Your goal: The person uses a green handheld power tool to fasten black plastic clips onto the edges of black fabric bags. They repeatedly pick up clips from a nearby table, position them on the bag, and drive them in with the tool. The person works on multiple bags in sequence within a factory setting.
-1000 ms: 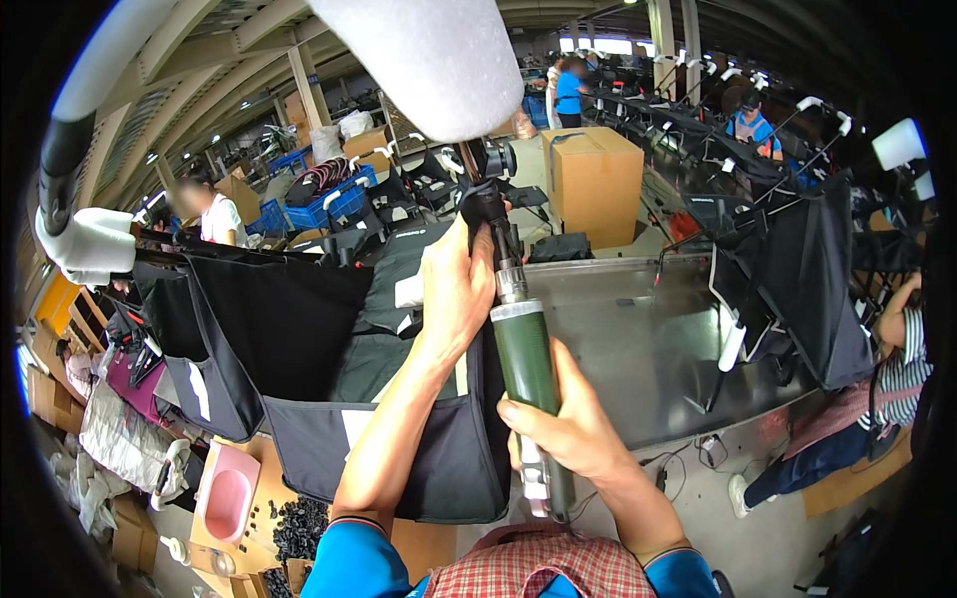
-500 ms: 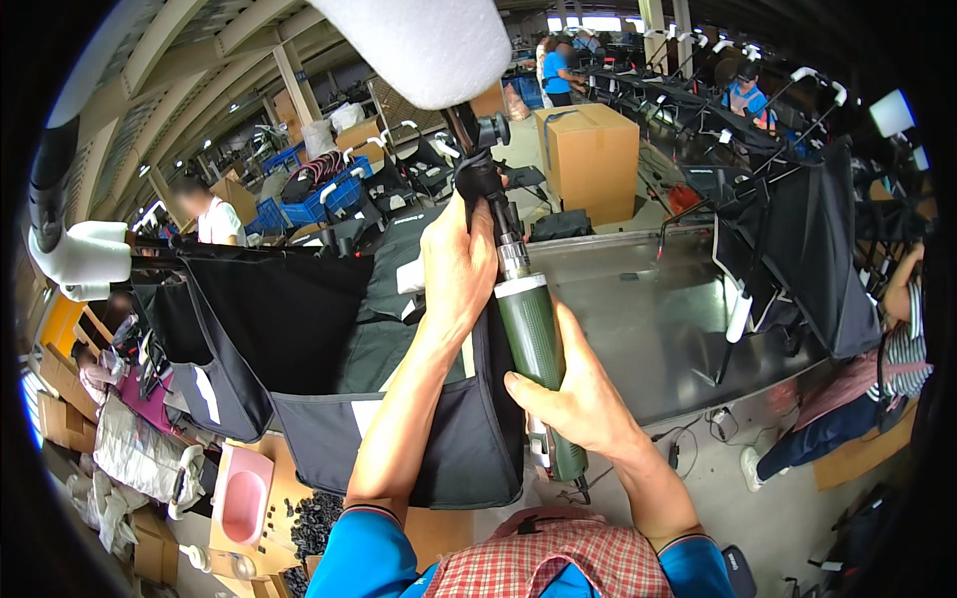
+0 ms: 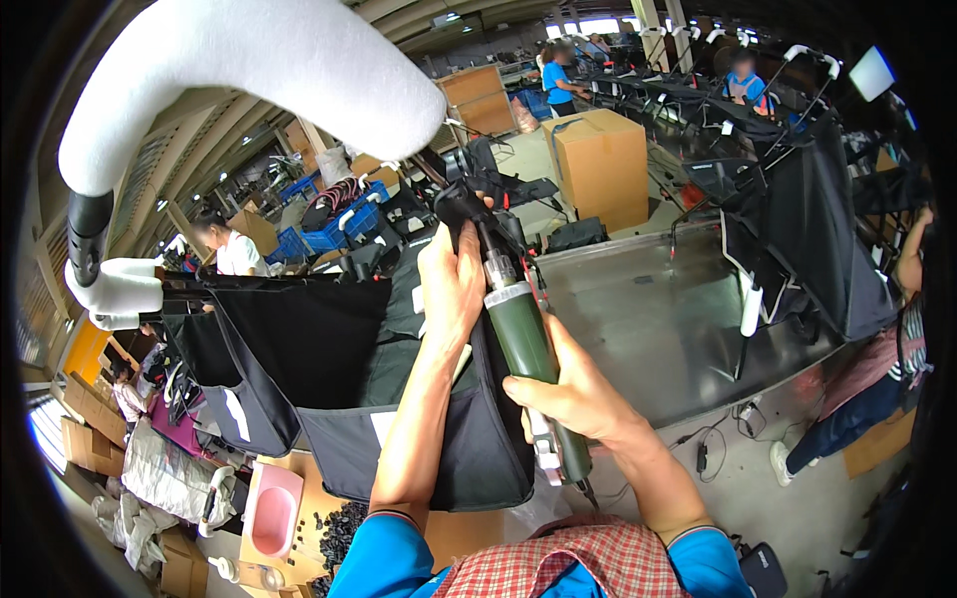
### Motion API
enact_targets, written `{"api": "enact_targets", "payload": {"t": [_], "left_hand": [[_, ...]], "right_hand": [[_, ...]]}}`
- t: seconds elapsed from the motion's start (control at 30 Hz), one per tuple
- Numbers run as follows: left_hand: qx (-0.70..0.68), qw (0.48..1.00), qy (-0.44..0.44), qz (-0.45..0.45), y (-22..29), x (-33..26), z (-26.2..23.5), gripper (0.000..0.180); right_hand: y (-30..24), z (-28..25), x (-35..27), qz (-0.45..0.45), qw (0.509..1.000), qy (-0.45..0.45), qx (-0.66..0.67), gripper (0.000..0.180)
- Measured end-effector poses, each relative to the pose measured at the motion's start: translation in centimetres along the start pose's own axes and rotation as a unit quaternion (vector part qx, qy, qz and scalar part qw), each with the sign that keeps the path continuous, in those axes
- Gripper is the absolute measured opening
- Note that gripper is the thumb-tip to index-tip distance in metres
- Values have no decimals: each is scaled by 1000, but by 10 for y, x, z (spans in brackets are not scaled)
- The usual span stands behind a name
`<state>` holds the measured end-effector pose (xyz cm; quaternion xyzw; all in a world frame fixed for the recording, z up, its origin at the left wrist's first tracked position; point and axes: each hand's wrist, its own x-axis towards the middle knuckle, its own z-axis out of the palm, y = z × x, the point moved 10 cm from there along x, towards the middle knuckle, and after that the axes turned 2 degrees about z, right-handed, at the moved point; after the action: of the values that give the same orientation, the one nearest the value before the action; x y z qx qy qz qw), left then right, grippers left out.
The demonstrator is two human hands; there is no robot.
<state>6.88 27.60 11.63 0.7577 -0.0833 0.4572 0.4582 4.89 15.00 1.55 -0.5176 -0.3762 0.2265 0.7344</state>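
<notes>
My right hand [image 3: 583,394] is wrapped round a green power screwdriver [image 3: 520,334], a cable leaving its lower end. The driver's metal nose points up and away at a black plastic joint [image 3: 459,204] on a folding frame; the tip itself is hidden. My left hand [image 3: 454,284] is closed around that joint, with part of the grip out of sight. Above it rises the frame's handle [image 3: 259,60], bent and covered in white padding. Black fabric with pockets [image 3: 414,453] hangs from the frame below and left of my left forearm.
A metal-topped table [image 3: 638,309] lies right of the screwdriver. Beyond stands a cardboard box [image 3: 598,169]; another black fabric frame [image 3: 817,229] is at the right, near a co-worker. Lower left are a pink basin [image 3: 272,508] and small black parts [image 3: 344,533]. Cables [image 3: 703,448] cross the floor.
The padded handle has come lower and further into view, showing its full bend. The joint, my left hand and the screwdriver's nose have shifted slightly left and down. Both grips stay the same.
</notes>
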Motion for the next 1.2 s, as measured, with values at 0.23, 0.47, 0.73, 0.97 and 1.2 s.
{"api": "enact_targets", "payload": {"t": [0.23, 0.47, 0.73, 0.97, 1.2], "left_hand": [[53, 998, 3, 28, -2, -2, -8, 26], [-26, 999, -37, 28, 8, -5, -9, 29], [-5, 982, -182, -52, 20, -91, -8, 66], [49, 969, -109, -214, -4, -170, -44, 40], [71, 984, -66, -150, -8, -171, -56, 36]], "right_hand": [[5, 7, 4, -15, 999, -15, 31, 81], [26, -10, -16, 96, 992, -76, 35, 100], [225, -82, -161, 358, 832, 138, 400, 36], [269, -73, -184, 387, 835, 191, 341, 33], [189, -107, -66, 219, 948, 176, 148, 36]]}}
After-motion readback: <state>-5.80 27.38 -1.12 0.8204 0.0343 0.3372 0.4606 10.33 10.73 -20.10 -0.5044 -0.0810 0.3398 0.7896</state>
